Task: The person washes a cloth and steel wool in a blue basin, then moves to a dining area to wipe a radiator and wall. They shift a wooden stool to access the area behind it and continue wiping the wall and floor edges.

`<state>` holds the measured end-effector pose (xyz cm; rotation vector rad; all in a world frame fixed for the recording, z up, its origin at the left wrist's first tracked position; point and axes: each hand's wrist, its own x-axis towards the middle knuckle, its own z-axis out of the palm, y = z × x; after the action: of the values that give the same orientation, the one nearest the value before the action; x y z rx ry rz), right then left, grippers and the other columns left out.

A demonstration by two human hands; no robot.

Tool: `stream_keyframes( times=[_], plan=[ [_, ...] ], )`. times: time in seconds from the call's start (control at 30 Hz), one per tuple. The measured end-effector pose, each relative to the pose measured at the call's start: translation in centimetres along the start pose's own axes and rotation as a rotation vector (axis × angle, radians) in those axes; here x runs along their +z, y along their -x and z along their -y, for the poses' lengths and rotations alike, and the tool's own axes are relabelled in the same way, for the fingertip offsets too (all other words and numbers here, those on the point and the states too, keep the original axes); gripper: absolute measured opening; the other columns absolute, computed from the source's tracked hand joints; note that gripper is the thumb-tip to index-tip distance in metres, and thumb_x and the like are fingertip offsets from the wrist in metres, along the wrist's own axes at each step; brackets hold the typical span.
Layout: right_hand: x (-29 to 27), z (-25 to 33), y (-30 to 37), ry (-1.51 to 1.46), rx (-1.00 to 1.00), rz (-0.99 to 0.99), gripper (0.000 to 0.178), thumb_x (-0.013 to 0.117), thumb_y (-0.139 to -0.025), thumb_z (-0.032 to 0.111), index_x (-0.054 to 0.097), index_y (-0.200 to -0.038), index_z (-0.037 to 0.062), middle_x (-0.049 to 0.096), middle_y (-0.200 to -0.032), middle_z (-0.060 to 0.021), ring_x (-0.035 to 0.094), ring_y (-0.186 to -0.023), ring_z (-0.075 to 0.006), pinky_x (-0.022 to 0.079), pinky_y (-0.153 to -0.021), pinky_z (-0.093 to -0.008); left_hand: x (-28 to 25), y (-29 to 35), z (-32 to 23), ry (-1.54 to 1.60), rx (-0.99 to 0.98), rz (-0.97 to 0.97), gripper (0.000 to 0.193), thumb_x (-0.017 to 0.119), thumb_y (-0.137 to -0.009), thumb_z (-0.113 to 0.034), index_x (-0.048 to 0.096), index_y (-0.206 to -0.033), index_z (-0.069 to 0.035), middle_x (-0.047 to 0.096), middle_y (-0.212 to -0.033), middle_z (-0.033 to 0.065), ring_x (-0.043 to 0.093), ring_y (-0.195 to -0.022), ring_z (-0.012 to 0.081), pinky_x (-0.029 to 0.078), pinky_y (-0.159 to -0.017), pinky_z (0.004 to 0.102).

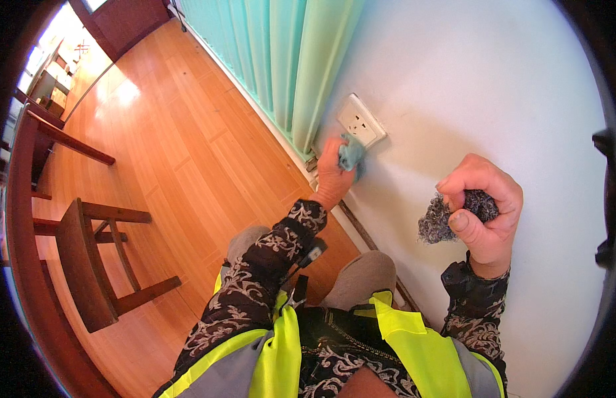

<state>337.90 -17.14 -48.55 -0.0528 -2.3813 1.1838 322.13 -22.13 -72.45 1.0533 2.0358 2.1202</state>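
Observation:
My left hand point(333, 171) presses a small teal cloth point(352, 154) against the pale wall, just below a white wall socket point(361, 121). My right hand point(484, 205) is closed around a grey steel wool pad point(447, 217), held off the wall to the right of the socket. Both forearms wear dark patterned sleeves, and a yellow high-visibility vest covers my chest at the bottom of the view.
A teal curtain point(281, 60) hangs left of the socket, down to the skirting board point(361, 229). The wooden floor point(175, 152) stretches left. A wooden stool point(89, 265) and a dark wooden table edge point(22, 219) stand at the left.

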Motion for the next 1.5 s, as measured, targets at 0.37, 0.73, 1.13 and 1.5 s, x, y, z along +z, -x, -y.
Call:
stream_keyframes(
  times=[0.37,0.73,1.13,1.5],
  plan=[
    [0.2,0.2,-0.1,0.028,0.016,-0.03,0.027,0.072,-0.075,0.023,0.065,-0.086,-0.0001,0.051,-0.066,-0.0025,0.047,-0.058,-0.011,0.035,-0.054,-0.0229,0.3,-3.6,0.2,0.003,0.209,-0.33,0.026,0.06,-0.073,0.004,0.052,-0.096,-0.003,0.053,-0.087,0.0152,0.056,-0.08,0.0328,0.046,-0.069,0.0329],
    [0.2,0.3,0.0,0.034,0.032,-0.047,0.027,0.073,-0.074,0.022,0.065,-0.086,-0.0003,0.052,-0.066,-0.0029,0.047,-0.059,-0.0119,0.036,-0.055,-0.0239,0.6,-3.3,-0.3,0.038,0.165,-0.285,0.032,0.059,-0.07,0.005,0.051,-0.1,-0.002,0.053,-0.09,0.0174,0.057,-0.08,0.0358,0.047,-0.069,0.0357],
    [0.2,-0.2,0.0,0.092,-0.03,-0.034,0.027,0.074,-0.072,0.02,0.065,-0.086,-0.0012,0.052,-0.066,-0.0029,0.047,-0.059,-0.0129,0.035,-0.054,-0.0251,0.8,-0.6,-1.6,0.077,0.111,-0.203,0.031,0.061,-0.068,0.0,0.053,-0.098,-0.005,0.053,-0.087,0.0166,0.057,-0.077,0.0376,0.048,-0.065,0.0371],
    [0.1,-0.3,0.1,0.097,-0.031,-0.035,0.028,0.074,-0.072,0.02,0.065,-0.086,-0.0016,0.051,-0.065,-0.0028,0.046,-0.059,-0.0122,0.035,-0.054,-0.0246,0.6,-0.4,-1.6,0.172,0.23,-0.135,0.032,0.063,-0.067,0.002,0.055,-0.097,-0.004,0.055,-0.083,0.0151,0.057,-0.076,0.0339,0.048,-0.063,0.0354]
  ],
)
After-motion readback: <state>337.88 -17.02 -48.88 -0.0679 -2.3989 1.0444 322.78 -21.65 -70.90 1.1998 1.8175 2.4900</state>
